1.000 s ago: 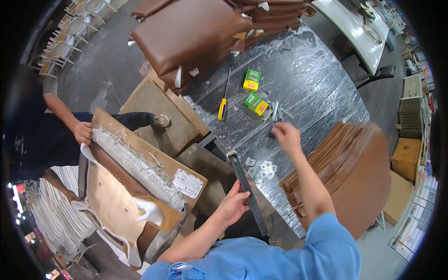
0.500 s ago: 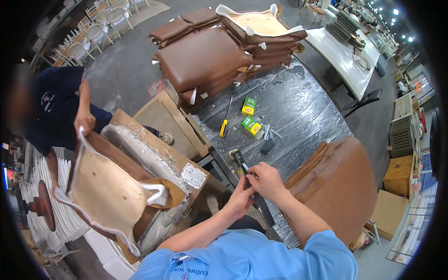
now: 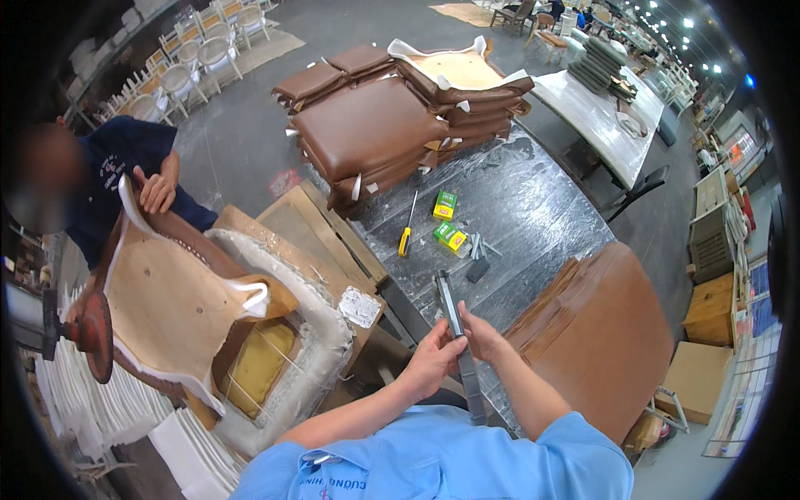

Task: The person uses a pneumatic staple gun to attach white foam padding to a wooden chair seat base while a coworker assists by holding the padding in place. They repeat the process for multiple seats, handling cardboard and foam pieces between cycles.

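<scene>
In front of my chest I hold a long dark staple gun (image 3: 451, 307), with its narrow metal magazine side turned up. My left hand (image 3: 431, 363) is closed round its middle from the left. My right hand (image 3: 483, 335) is closed against its right side; some of the fingers are hidden behind it. Just beyond, on the plastic-covered table, lie several loose grey staple strips (image 3: 481, 247) and a small dark block (image 3: 477, 269). Two green and yellow boxes, a far box (image 3: 444, 205) and a nearer box (image 3: 451, 237), stand beside them. A yellow-handled screwdriver (image 3: 405, 240) lies to their left.
Brown upholstered seat pads (image 3: 367, 133) are piled at the table's far end. A stack of brown leather pieces (image 3: 596, 333) covers the right side. At left, a co-worker (image 3: 133, 158) holds a brown-covered seat (image 3: 171, 292) underside up, over a padded white frame (image 3: 329, 346).
The staple gun has turned in my hands, so its metal strip side now shows. My right hand has shifted down along it. The co-worker's seat has tilted and moved left, uncovering the padded frame.
</scene>
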A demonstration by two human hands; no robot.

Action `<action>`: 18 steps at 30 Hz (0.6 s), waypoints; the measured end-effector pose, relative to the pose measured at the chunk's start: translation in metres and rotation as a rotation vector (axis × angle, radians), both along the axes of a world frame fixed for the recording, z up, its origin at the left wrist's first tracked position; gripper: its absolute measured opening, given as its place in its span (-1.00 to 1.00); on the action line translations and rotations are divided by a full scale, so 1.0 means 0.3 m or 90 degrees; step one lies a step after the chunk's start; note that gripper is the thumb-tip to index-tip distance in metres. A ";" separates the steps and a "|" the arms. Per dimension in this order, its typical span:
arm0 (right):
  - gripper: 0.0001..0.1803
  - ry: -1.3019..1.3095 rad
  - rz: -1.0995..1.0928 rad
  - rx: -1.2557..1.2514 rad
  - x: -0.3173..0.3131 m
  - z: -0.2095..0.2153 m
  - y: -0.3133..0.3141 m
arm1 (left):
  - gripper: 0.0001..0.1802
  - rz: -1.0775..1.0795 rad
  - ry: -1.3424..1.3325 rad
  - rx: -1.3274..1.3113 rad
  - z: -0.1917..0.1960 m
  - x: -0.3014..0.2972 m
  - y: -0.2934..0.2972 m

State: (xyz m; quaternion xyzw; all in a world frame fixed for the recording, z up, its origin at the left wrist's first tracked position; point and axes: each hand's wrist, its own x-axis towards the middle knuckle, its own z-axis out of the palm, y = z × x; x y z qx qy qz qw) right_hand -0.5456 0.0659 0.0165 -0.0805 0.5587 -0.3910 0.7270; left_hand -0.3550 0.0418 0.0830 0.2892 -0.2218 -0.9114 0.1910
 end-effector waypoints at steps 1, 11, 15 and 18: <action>-0.19 -0.065 -0.017 -0.014 0.050 0.015 -0.017 | -0.45 0.024 -0.034 0.004 0.009 0.025 0.006; -0.20 0.112 -0.288 -0.109 0.007 0.005 -0.193 | -0.39 -0.091 -0.334 -0.271 -0.004 0.070 0.076; -0.17 0.172 -0.205 -0.127 0.071 0.028 -0.201 | -0.58 0.117 -0.334 -0.350 -0.020 0.025 0.021; -0.13 0.256 -0.126 -0.153 0.146 0.003 -0.175 | -0.35 0.136 -0.342 -0.333 -0.051 0.037 -0.040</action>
